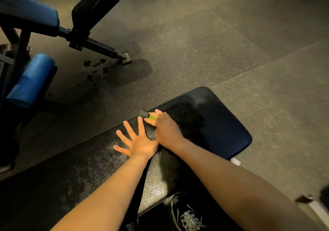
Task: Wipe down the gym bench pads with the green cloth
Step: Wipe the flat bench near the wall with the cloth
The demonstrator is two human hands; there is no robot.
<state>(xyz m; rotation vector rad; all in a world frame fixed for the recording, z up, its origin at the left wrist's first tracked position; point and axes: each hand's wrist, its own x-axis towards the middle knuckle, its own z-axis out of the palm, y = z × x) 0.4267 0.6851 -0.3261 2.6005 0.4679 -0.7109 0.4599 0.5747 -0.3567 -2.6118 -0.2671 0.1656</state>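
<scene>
Because the right hand (166, 130) lies over it, the green cloth (152, 116) shows only as a thin bright sliver at the fingertips, beside a small dark piece whose nature is hard to make out. How much cloth sits under the palm cannot be told. Right hand: back up, fingers bent down over the cloth, pressing it onto the bench; whether they curl round it or merely press is not clear from this angle. The cloth sits at the gap where the long back pad (80, 174) meets the seat pad (210, 124), on the far-left edge of the bench.

Left hand (138, 140): flat, palm down, fingers spread and straight, resting on the back pad just beside the right hand; thumb side touches or nearly touches the right wrist. It holds nothing.

Both forearms enter from the bottom edge and are cut off there. Back pad runs out of view at lower left. Seat pad fully visible, dark, with a duller smeared patch toward its far end. Pad surface near the hands is pebbled and glints under the light.

Below the bench, a dark shoe (187, 216) with pale laces, partly hidden. At upper left, another machine (32, 17) with blue padding and a blue roller (32, 81), partly cropped. Dark specks lie on the speckled rubber floor (213, 44) near its foot. Lower right corner: blurred objects, unidentifiable.
</scene>
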